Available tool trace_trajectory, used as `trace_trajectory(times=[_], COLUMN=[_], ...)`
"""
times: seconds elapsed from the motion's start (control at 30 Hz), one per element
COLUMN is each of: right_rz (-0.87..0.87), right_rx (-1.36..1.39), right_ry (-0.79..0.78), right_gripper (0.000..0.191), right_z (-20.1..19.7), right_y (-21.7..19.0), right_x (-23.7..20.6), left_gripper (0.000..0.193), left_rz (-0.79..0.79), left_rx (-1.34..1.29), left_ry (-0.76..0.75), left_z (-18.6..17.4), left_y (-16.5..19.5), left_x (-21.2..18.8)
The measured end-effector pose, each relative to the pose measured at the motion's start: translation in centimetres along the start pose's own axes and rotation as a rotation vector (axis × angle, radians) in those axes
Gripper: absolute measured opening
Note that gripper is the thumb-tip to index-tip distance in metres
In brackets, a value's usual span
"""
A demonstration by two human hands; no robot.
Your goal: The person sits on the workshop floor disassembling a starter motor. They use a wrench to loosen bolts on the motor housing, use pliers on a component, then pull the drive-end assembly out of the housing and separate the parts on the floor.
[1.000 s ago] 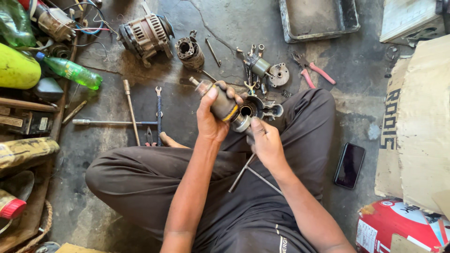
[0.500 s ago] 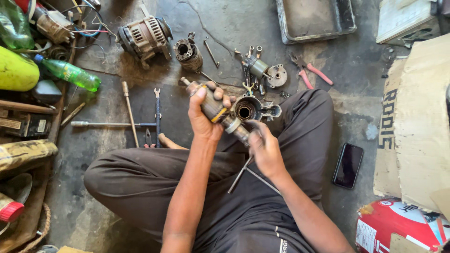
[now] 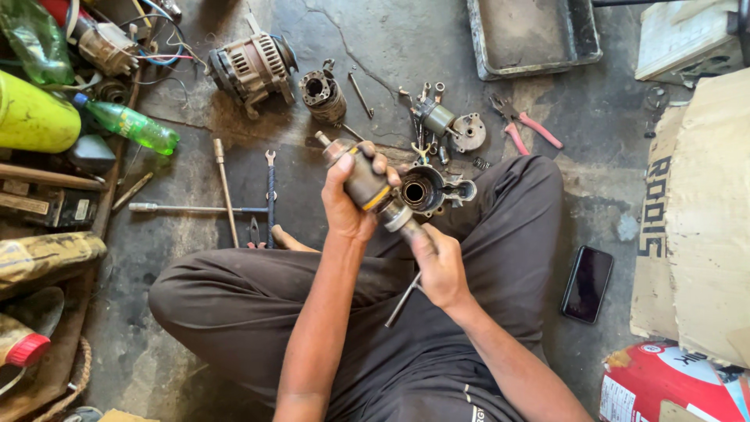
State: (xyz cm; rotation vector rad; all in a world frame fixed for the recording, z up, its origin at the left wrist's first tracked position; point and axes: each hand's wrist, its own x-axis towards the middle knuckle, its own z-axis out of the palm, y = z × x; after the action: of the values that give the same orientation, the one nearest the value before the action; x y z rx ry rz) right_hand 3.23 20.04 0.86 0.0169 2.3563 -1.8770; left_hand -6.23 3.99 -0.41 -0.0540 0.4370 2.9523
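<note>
Seated cross-legged on the concrete floor (image 3: 625,117), dark trousers (image 3: 234,312) nearest the lens. Right hand (image 3: 439,266) clenched over the lower end of a starter motor part (image 3: 367,184), with a thin metal rod (image 3: 402,301) lying just under it on the lap. Left hand (image 3: 348,199) wrapped around the part's dark cylindrical body — fingers (image 3: 375,160) grasping it, tilted, above the knees. Just beyond, touching or nearly so, a round metal housing (image 3: 426,190). Farther out: spanner (image 3: 271,187), red-handled pliers (image 3: 523,129), alternator (image 3: 250,66), grey tray (image 3: 531,39).
</note>
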Motion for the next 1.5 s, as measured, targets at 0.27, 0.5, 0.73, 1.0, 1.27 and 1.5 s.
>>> trace_trajectory(times=[0.27,0.5,0.73,1.0,1.27,1.5], right_rz=[0.774,-0.123,-0.387,0.498,0.826,0.773], right_rx=[1.199,-0.145,-0.541,0.781,1.270,1.200], right_ry=[-0.559,0.041,0.122,-0.298,-0.679,-0.622], right_gripper=[0.046,0.045,0.045,0.062,0.062,0.062], right_z=[-1.7,0.0,-0.9,-1.5,-2.4,-2.5], right_y=[-0.2,-2.1,-0.5,1.3,-0.5,-0.2], right_x=[0.7,0.5,0.8,0.7,1.7,1.7], left_gripper=[0.036,0.028,0.029,0.038,0.041,0.027], left_rz=[-0.026,0.039,0.028,-0.011,-0.012,0.004], left_rx=[-0.104,-0.098,-0.069,-0.043,-0.054,-0.102], left_ry=[-0.065,0.043,0.036,-0.039,-0.086,-0.042], left_z=[-0.7,-0.8,-0.2,-0.2,-0.6,-1.1], left_y=[-0.4,-0.8,-1.2,-0.9,-0.7,-1.2], left_x=[0.1,0.2,0.1,-0.3,-0.3,0.1])
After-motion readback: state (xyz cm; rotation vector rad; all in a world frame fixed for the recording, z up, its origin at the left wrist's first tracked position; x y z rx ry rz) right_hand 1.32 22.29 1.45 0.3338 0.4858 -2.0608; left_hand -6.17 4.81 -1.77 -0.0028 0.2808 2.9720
